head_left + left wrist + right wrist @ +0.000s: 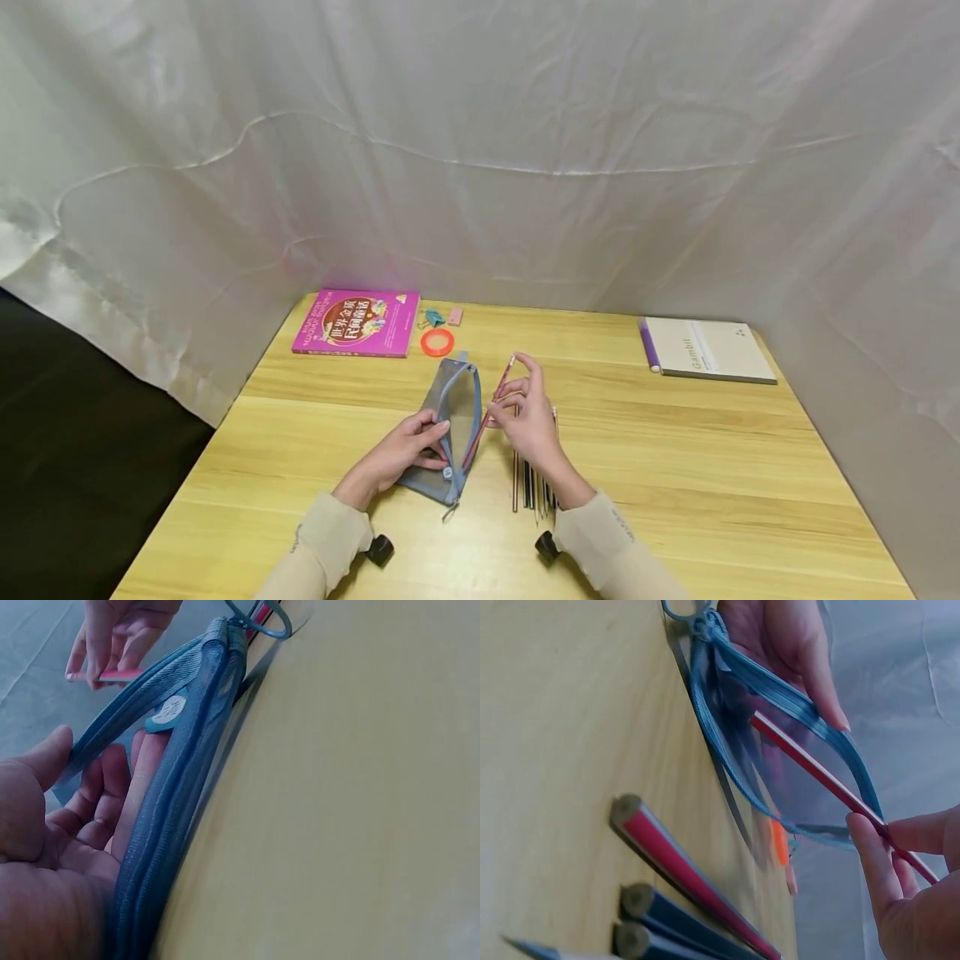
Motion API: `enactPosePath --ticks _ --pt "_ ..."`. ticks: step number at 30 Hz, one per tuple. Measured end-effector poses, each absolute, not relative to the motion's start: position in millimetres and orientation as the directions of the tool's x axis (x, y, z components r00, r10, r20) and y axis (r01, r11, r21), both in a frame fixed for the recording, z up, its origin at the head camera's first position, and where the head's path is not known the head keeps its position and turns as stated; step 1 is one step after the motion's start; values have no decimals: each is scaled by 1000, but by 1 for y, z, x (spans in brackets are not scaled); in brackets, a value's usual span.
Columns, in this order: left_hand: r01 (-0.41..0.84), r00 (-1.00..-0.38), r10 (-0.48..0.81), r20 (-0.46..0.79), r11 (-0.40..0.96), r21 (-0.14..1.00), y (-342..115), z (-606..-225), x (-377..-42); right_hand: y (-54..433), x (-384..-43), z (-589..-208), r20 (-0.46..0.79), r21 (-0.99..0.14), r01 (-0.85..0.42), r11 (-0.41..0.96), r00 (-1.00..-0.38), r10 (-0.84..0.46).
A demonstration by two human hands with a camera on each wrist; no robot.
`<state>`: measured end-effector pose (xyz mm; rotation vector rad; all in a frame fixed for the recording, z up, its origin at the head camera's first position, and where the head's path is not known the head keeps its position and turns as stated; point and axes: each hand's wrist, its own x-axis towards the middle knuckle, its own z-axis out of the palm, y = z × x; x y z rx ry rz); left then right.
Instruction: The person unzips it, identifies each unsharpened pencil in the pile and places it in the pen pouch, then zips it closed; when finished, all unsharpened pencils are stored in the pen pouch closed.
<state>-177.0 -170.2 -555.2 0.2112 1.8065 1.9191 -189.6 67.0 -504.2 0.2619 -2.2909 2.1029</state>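
A blue-grey mesh pencil pouch [441, 482] lies on the table with its zipper mouth spread wide. My left hand [405, 450] grips the pouch's left edge, thumb on the zipper band [112, 724] and fingers bent by the mesh. Between thumb and fingers, my right hand [528, 417] pinches a red pencil [810, 763]. The pencil slants down, its lower end at the pouch's opening in the right wrist view and its white-tipped end up by the forefinger. Under the right wrist lie several loose pencils [516, 479], among them a red one [682, 862] and dark ones [667, 915].
A pink book [390, 333] lies at the back left. Beside it are an orange tape ring [425, 343], a small teal item [434, 317] and a pink piece [455, 317]. At the back right, a notebook [727, 350] lies next to a purple marker [648, 343]. Pale curtains [525, 233] enclose the table.
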Motion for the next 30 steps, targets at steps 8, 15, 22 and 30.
enactPosePath --ticks 8,15,22,30 --pt "-247 -891 397 -221 -15 969 -166 -553 -180 59 -188 -508 92 -993 -97 69 -993 -79" --pt "-218 -903 384 -194 -21 976 -162 -548 -182 55 -186 -509 68 -990 -79 115 -993 -101" --pt "-211 -915 359 -183 -41 977 -157 -546 -182 51 -184 -509 67 -984 -90 156 -987 -147" --pt "-203 -925 340 -170 -65 977 -153 -546 -183 48 -185 -511 37 -983 -71 167 -980 -196"
